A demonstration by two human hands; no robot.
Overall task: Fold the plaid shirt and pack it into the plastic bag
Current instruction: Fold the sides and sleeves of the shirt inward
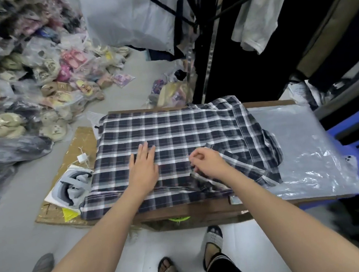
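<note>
The head view looks down past two sandalled feet (169, 271) on a pale floor (21, 231) to a brown cardboard box (200, 210) that serves as the work surface. Both bare forearms reach over its near edge. The left hand (143, 168) lies flat and wide open, palm down, fingers together, pressing the middle of the plaid shirt (169, 128). The right hand (207, 162) is curled narrow, its fingertips pinching a folded strip of the shirt's cloth just right of the left hand. The shirt, dark with white checks, is spread over most of the box top, its left part overhanging the left edge, its right part bunched in folds. That bunched side lies on the clear plastic bag (307, 148), which lies flat across the right end of the box. On the floor to the left, flattened cardboard (77, 147) carries a white packet with a grey garment picture (70, 187). Beyond, bagged slippers and shoes (32, 82) are heaped at far left, and dark garments (243, 57) hang at far right.
</note>
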